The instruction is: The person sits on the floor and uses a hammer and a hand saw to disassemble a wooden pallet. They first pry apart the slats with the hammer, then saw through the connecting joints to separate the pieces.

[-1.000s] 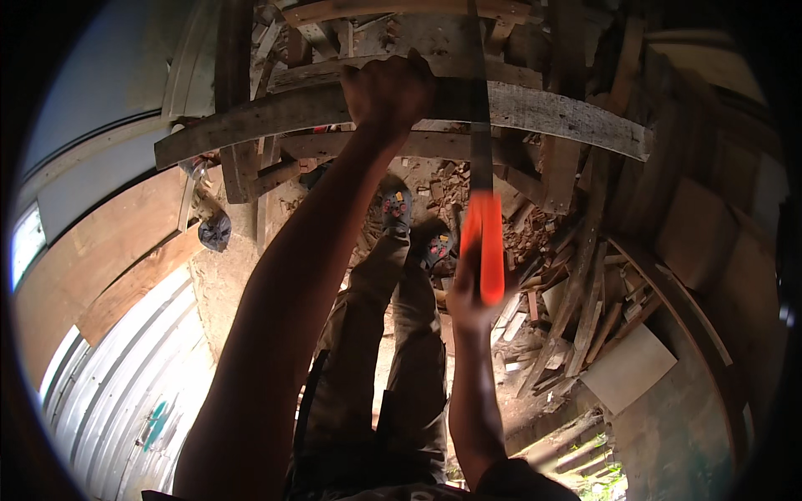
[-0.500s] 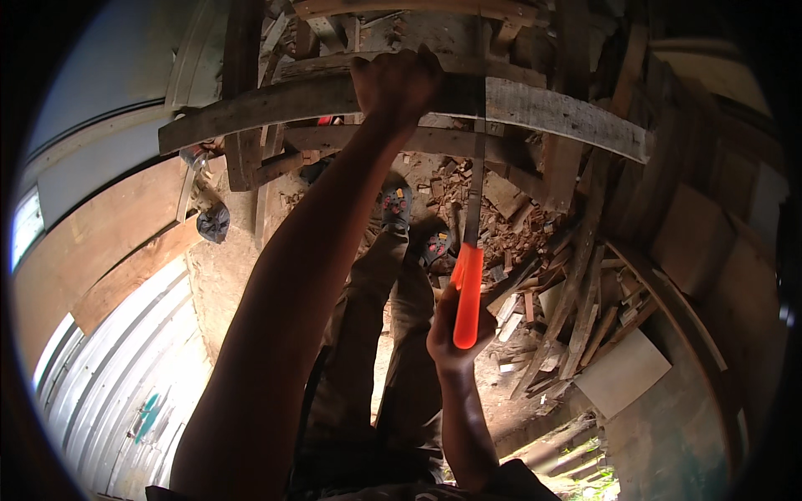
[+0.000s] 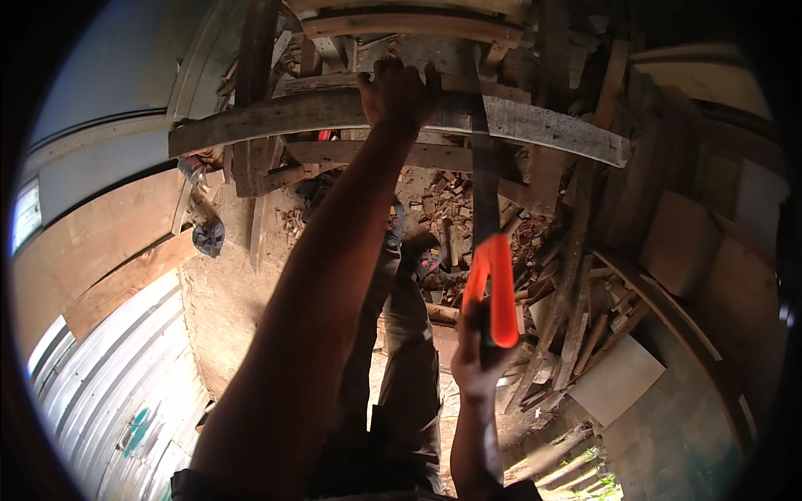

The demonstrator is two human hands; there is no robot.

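A weathered wooden plank (image 3: pixel 555 127) lies crosswise at the far side, on a rough timber frame. My left hand (image 3: pixel 399 98) presses on it near its middle, fingers curled over its far edge. To the right of that hand, the dark blade of a handsaw (image 3: pixel 484 188) crosses the plank. I cannot tell how deep any cut is. Its orange handle (image 3: pixel 502 292) is in the grip of my right hand (image 3: pixel 481 357), nearer to my body. The blade leans so that its flat side shows.
Beyond the plank runs another timber bar (image 3: pixel 409 23). Wood scraps (image 3: pixel 447 196) litter the ground by my feet, and long offcuts (image 3: pixel 576 321) pile up at the right with a pale panel (image 3: pixel 618 380). A dark bag (image 3: pixel 209 237) and corrugated sheeting (image 3: pixel 117 384) are at the left.
My right hand and the saw handle have shifted right and slightly nearer my body. The blade, almost edge-on before, now shows its side. My left hand stays on the plank.
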